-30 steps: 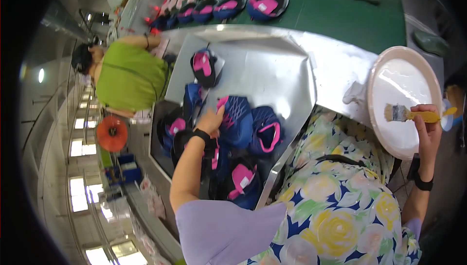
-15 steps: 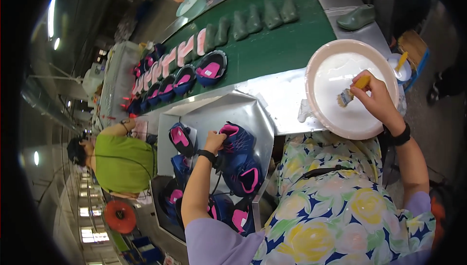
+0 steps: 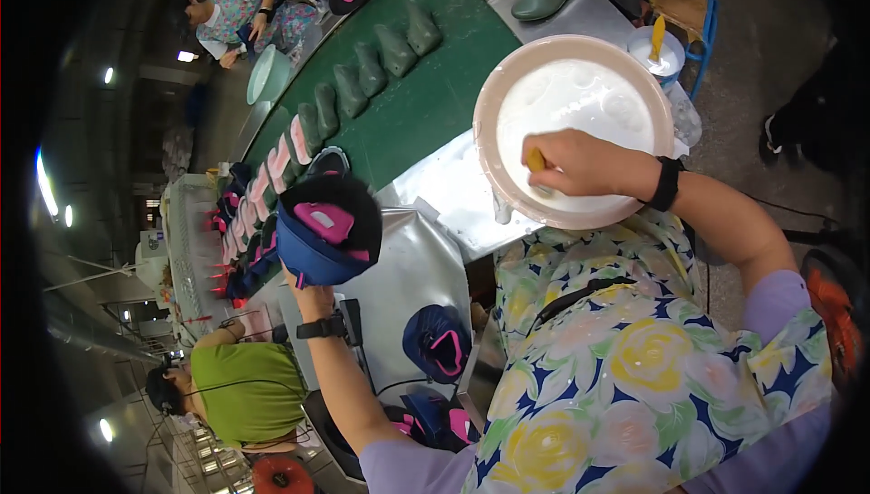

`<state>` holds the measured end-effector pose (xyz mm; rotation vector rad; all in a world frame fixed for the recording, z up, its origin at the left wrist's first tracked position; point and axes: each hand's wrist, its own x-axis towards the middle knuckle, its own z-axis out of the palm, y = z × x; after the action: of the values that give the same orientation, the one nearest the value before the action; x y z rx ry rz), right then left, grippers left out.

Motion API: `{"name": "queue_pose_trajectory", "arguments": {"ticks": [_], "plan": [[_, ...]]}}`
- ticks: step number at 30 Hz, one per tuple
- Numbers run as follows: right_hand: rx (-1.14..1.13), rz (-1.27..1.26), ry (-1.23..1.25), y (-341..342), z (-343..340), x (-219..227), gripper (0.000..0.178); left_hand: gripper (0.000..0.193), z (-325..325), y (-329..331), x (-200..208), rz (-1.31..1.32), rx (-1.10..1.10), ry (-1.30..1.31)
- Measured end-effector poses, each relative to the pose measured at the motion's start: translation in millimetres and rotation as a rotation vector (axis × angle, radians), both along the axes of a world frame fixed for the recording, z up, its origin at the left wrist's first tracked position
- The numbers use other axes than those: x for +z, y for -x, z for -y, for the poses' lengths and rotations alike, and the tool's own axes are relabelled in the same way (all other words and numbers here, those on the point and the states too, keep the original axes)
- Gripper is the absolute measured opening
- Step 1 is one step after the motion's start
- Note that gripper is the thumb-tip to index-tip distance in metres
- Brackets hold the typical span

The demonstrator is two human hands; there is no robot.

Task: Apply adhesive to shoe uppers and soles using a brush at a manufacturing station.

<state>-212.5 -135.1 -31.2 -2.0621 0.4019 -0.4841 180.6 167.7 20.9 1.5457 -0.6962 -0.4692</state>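
Observation:
My left hand (image 3: 308, 295) is closed on a navy shoe upper (image 3: 319, 254) with a pink inner part, lifted above the metal tray (image 3: 408, 267). Most of its fingers are hidden behind the upper. In my right hand (image 3: 584, 166) is a brush with a yellow handle (image 3: 536, 159), gripped low at the near left side of a pale pink basin (image 3: 483, 122). White liquid (image 3: 580, 95) fills the basin. The brush's bristles are mostly hidden under my hand.
A green conveyor belt (image 3: 435, 104) carries grey-green shoe lasts (image 3: 394, 50). Another navy upper (image 3: 438, 343) lies in the tray. Right of the basin stands a small pot (image 3: 666, 63) with a yellow-handled brush. Co-workers sit at the left (image 3: 245, 385) and far side (image 3: 240, 18).
My left hand has raised a navy shoe upper out of the tray, toward the belt. My right hand has lowered the brush to the basin's near left side. The view has turned.

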Motion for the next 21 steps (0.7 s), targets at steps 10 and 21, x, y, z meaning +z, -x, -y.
{"name": "queue_pose_trajectory", "arguments": {"ticks": [10, 21], "plan": [[-0.196, 0.292, 0.184, 45, 62, 31, 0.022, 0.050, 115, 82, -22, -0.080, -0.349, -0.013], [-0.406, 0.339, 0.017, 41, 48, 51, 0.030, 0.051, 167, 126, -27, 0.113, -0.629, -0.064]]}}
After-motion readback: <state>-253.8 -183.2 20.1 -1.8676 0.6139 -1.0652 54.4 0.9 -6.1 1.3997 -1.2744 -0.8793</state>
